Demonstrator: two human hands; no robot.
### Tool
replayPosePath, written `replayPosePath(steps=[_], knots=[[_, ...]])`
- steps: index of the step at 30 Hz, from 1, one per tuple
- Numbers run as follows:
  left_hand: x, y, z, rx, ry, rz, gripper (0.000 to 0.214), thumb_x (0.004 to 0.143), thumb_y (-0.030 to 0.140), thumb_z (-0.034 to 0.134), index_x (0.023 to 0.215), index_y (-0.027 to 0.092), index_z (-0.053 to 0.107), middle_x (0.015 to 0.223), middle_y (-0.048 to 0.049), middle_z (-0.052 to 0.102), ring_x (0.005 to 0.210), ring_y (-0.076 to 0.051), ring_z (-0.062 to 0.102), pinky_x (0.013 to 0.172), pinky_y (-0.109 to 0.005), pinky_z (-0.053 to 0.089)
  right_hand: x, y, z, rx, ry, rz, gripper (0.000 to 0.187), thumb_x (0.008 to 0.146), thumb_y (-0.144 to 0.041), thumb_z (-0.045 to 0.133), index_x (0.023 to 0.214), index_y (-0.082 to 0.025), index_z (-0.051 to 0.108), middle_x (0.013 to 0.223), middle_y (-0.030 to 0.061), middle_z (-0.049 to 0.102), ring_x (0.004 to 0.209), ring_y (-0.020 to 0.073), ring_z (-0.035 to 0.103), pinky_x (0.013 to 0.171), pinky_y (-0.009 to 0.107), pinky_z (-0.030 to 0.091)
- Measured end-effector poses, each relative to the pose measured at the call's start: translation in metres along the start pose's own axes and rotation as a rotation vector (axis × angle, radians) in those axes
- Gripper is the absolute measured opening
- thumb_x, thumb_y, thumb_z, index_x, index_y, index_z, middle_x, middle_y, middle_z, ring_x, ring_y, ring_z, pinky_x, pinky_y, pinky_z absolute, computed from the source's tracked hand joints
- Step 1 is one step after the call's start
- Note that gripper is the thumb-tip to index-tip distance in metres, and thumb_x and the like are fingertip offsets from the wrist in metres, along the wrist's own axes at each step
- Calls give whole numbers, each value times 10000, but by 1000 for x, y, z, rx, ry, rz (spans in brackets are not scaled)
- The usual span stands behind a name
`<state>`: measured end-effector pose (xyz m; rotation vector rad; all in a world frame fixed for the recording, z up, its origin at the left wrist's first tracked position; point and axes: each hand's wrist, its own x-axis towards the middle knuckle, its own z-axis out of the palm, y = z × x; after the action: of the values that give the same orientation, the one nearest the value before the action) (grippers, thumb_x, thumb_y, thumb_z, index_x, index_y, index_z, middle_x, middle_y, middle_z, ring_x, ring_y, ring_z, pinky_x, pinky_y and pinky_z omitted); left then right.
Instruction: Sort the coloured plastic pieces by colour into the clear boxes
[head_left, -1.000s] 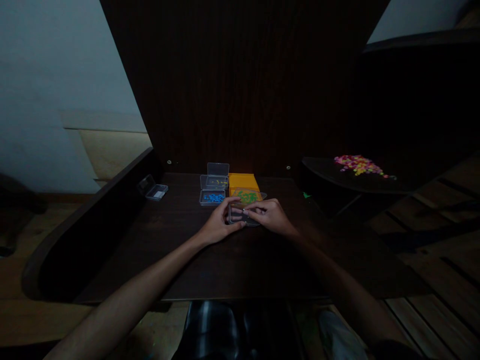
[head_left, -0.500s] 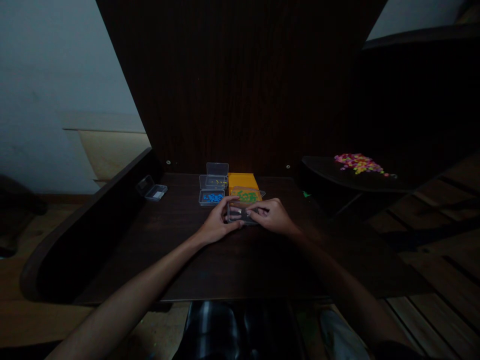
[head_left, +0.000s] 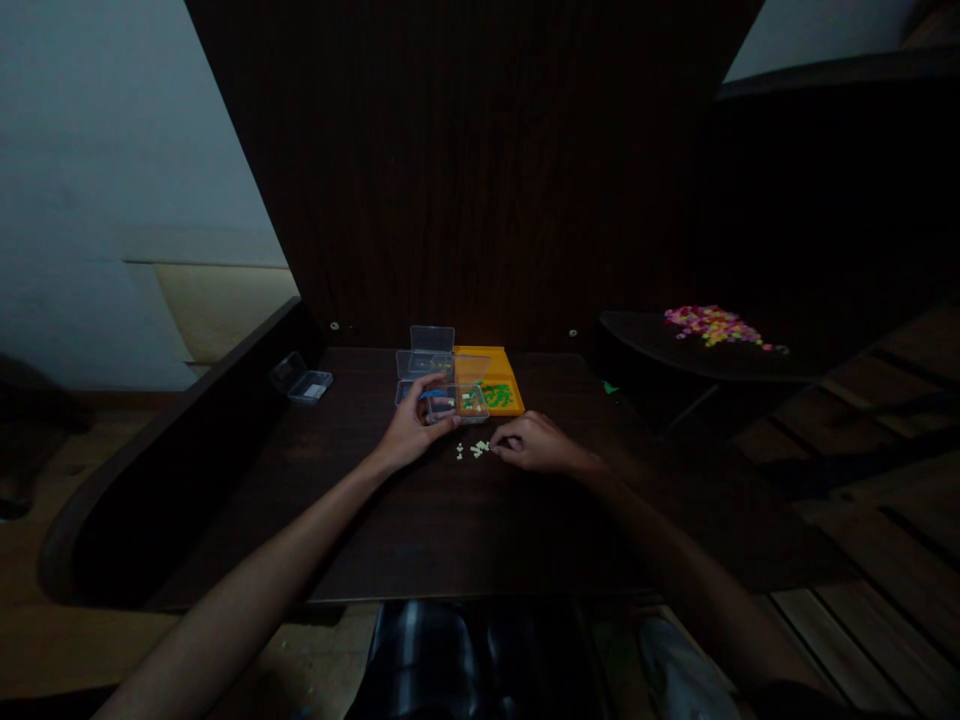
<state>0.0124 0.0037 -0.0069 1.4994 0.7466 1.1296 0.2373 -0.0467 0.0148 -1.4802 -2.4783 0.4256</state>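
My left hand (head_left: 417, 424) grips a clear plastic box (head_left: 477, 412) by its left side, with a few pale pieces inside and its lid raised. On the dark tabletop below the box lie several small pale-yellow pieces (head_left: 478, 450). At their right edge is my right hand (head_left: 534, 443), its fingertips pinched together down at the pieces; what they hold, if anything, is too small to make out. Behind the held box, a yellow tray (head_left: 512, 385) contains small green pieces (head_left: 495, 394). Another clear box (head_left: 402, 390) with blue pieces is partly hidden by my left hand.
Clear open boxes (head_left: 433, 340) stand behind, one with a few yellow pieces. A small open box (head_left: 309, 386) sits by the left side panel (head_left: 150, 480). Colourful pieces (head_left: 716, 326) are heaped on the shelf at right. A tall dark panel (head_left: 480, 180) closes the back.
My left hand has shifted the clear box up and left. My right hand has left the box and come down to the tabletop, where the pale pieces are now visible.
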Motion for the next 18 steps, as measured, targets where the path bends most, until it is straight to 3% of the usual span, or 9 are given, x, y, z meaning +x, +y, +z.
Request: replayPosePath(steps=[10, 14, 18], knots=[[-2, -2, 2, -35, -38, -36, 659, 635, 253, 784, 1211, 232, 465, 1177, -74, 551, 984, -183, 607, 918, -430, 535, 1, 7, -4, 28, -79, 21, 183, 831, -233, 606, 933, -197, 753, 750, 15, 712, 610, 107, 568, 635, 210, 379], [-2, 0, 3, -44, -36, -25, 632, 641, 241, 781, 1196, 236, 478, 1153, -65, 549, 974, -177, 603, 918, -428, 530, -1, 7, -7, 46, -72, 24, 202, 821, -210, 612, 964, -182, 753, 687, 8, 691, 547, 98, 537, 602, 210, 375], [-3, 3, 4, -27, -31, -16, 622, 641, 248, 786, 1188, 235, 490, 1179, -68, 538, 980, -179, 596, 911, -425, 535, 2, 7, -2, 83, -57, -13, 201, 847, -226, 606, 979, -187, 751, 766, 21, 728, 604, 105, 585, 624, 209, 392]])
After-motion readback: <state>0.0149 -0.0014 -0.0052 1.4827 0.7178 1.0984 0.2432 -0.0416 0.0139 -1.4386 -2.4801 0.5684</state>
